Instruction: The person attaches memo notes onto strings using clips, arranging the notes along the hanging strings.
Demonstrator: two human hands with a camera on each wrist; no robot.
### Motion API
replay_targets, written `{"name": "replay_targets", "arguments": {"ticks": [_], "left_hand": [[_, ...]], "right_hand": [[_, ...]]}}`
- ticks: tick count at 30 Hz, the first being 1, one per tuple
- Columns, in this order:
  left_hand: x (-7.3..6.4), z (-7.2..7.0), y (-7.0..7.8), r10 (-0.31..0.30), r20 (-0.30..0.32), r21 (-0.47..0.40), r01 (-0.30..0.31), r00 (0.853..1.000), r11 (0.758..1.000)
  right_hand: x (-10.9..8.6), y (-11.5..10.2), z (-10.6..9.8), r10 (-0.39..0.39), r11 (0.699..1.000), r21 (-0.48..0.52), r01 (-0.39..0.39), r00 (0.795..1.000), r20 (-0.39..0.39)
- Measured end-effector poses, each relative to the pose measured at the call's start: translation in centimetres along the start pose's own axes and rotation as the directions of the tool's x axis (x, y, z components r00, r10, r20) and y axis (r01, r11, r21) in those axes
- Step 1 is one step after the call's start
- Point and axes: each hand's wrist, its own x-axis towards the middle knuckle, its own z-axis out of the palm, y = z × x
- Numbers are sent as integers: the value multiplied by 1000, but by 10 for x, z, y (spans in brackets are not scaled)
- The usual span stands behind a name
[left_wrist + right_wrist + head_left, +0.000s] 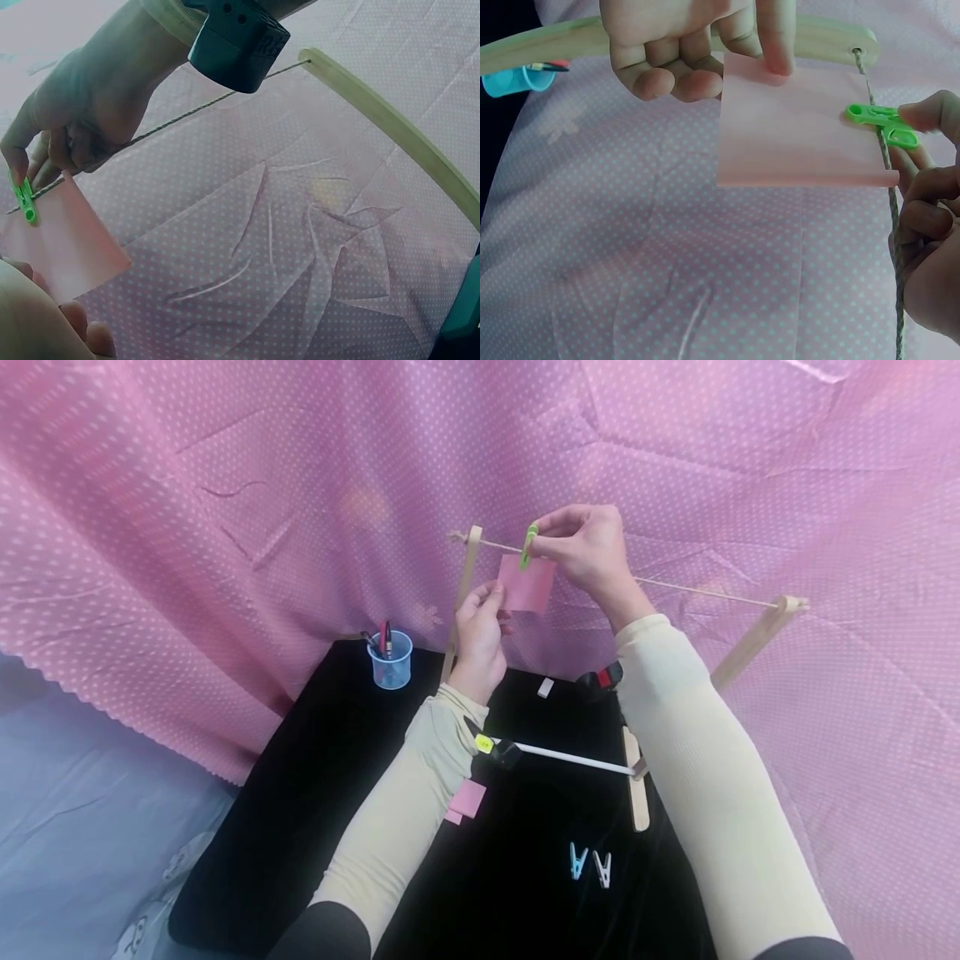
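Observation:
A pink sticky note hangs at the string, its top edge at the cord. My left hand pinches the note's left side between thumb and fingers. With thumb and fingertips, my right hand grips a green clothespin that straddles the string and overlaps the note's top. In the right wrist view the clothespin lies across the cord and the note, whose one edge curls. The left wrist view shows the same clothespin at the upper part of the note.
Wooden posts carry the string, with a white rod low between them. On the black table are a blue pen cup, a white eraser, pink notes, a blue clothespin and a white clothespin. Pink curtain stands behind.

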Motion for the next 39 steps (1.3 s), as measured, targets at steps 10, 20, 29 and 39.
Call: {"name": "replay_targets", "arguments": {"ticks": [10,20,29,39], "left_hand": [[4,-1,-1,-5,15,0,5,1000,1000],[7,-2,-3,-15,-1,31,15,1000,999],[12,-3,-5,-10,-15,61,11,1000,998],[14,-8,-5,-6,1,98,6,1000,995]], "right_hand": [[3,6,0,4,1000,17,-5,1000,26],[6,8,-2,32,999,19,-33,995,95],[8,10,-6,32,999,20,-35,990,139],[3,9,-9,39,991,123,-51,994,98]]}}
